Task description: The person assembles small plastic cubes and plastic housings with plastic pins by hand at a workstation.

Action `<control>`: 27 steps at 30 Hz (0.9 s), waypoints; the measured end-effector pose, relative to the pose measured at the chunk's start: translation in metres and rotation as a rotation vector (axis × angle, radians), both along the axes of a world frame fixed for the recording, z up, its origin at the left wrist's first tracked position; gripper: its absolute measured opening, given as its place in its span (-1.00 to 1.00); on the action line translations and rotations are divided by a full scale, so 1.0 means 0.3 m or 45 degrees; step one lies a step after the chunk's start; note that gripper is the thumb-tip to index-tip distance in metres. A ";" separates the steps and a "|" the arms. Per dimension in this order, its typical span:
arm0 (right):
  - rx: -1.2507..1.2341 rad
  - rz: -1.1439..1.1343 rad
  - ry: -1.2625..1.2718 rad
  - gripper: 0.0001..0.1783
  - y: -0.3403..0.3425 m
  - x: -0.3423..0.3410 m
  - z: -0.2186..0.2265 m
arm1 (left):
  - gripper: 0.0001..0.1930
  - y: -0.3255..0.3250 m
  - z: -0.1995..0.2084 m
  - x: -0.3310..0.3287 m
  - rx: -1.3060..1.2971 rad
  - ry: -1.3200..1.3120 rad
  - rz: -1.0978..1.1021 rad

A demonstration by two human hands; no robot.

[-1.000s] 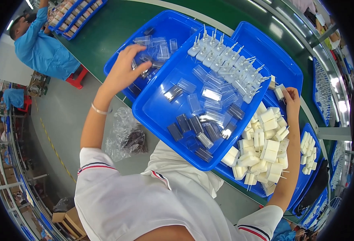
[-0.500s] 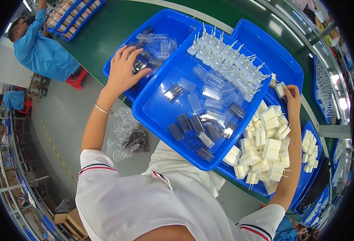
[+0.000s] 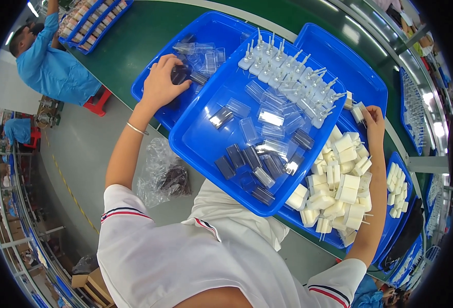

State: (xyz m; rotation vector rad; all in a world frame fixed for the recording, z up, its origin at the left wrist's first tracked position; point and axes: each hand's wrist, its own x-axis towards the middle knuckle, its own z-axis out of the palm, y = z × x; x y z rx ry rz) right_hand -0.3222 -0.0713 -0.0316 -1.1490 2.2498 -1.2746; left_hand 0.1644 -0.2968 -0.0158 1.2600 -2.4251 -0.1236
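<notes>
My left hand (image 3: 160, 84) reaches into the left blue tray (image 3: 143, 77), its fingers and thumb curled round a dark tinted plastic cover (image 3: 180, 75). Other clear plastic covers (image 3: 206, 57) lie beside it. At the right, my right hand (image 3: 374, 122) pinches a cream-and-clear block (image 3: 359, 112) over the blue trays. Between my hands a tilted blue tray (image 3: 195, 134) lies across the others. It holds clear and dark covers (image 3: 271, 118) and rows of white bases with upright metal pins (image 3: 288, 72).
Many cream blocks (image 3: 347, 187), some with pins, are heaped in a tray by my right forearm. Another blue tray (image 3: 339, 51) stands behind. A person in blue (image 3: 57, 72) works at the far left. A clear plastic bag (image 3: 159, 174) lies on the floor.
My left hand's spread fingers have curled inward round a dark cover. The right hand stays nearly in place with its block.
</notes>
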 end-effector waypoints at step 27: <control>-0.270 0.026 0.242 -0.76 0.330 0.184 0.361 | -0.47 0.587 0.176 -0.262 0.265 0.386 -0.914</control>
